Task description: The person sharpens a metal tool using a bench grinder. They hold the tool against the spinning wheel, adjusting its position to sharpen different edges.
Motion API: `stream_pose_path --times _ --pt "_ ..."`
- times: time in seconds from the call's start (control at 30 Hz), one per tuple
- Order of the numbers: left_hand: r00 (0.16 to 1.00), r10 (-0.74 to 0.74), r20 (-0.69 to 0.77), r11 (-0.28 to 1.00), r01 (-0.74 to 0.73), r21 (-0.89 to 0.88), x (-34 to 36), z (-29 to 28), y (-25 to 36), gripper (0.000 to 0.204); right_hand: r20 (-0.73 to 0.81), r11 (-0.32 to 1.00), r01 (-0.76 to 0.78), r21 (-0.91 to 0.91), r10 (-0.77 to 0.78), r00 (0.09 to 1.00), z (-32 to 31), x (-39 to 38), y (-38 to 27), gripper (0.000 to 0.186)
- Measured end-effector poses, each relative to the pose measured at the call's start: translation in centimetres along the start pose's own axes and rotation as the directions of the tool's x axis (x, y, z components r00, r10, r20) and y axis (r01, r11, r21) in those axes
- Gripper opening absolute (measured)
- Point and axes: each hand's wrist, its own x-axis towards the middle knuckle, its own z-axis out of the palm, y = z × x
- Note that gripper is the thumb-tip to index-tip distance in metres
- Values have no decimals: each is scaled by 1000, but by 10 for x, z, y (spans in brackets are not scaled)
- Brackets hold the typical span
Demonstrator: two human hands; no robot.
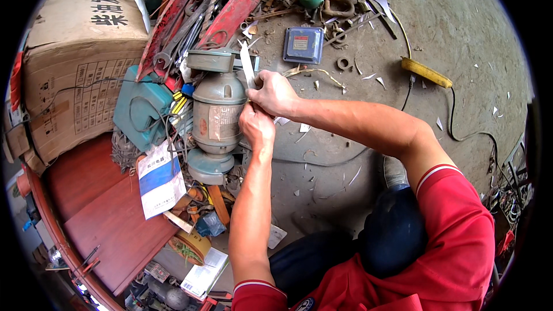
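Observation:
A thin white strip [247, 65] stands up from the fingers of my right hand [277, 94], which is closed on its lower part. Just below and touching it, my left hand [257, 125] is also closed; its fingertips are tucked in, and what they grip is hidden. Both hands are beside a grey-green electric motor [216, 109], which stands upright on the floor with a worn label on its side. At the motor's top, a flat grey terminal box [211, 60] sticks out. A blue-grey square cover [303, 45] lies on the floor beyond my right hand.
Red metal trays [230, 16] with wrenches [175, 39] lie beyond the motor. To the left are a teal case [142, 108], a large cardboard box [80, 75] and a reddish wooden board [109, 219]. A yellow power strip [426, 73] trails its cable at right. Paper scraps dot the floor.

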Motion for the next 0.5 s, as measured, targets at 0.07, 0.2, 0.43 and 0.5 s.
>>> stream_pose_path --times 0.07,0.2,0.43,0.5 --pt "1000 -19 19 1000 19 -1 5 0 0 40 -12 1000 -7 6 7 1000 1 4 2 39" --pt "996 -51 66 997 55 -52 9 -2 4 41 -40 1000 -10 9 10 999 3 9 3 39" --pt "996 -76 49 997 76 -8 23 0 3 42 -77 999 31 -12 -32 997 6 20 1 44" --pt "996 -66 56 998 65 21 27 0 3 42 -87 999 32 -7 -32 996 7 21 2 43"
